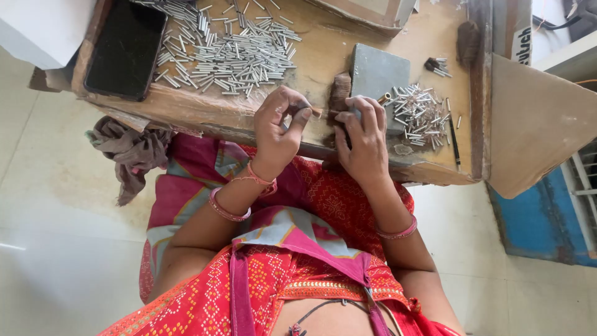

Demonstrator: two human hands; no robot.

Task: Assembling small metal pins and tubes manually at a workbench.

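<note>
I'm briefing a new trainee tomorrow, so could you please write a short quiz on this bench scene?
1. True or false: the big tube pile lies left of the grey block in the picture.
2. Which lies at the bench's far left in the picture? A) phone B) pencil C) small tube pile
3. What does the left hand pinch?

Key
1. True.
2. A.
3. A thin stick, its other end at the right hand.
</note>
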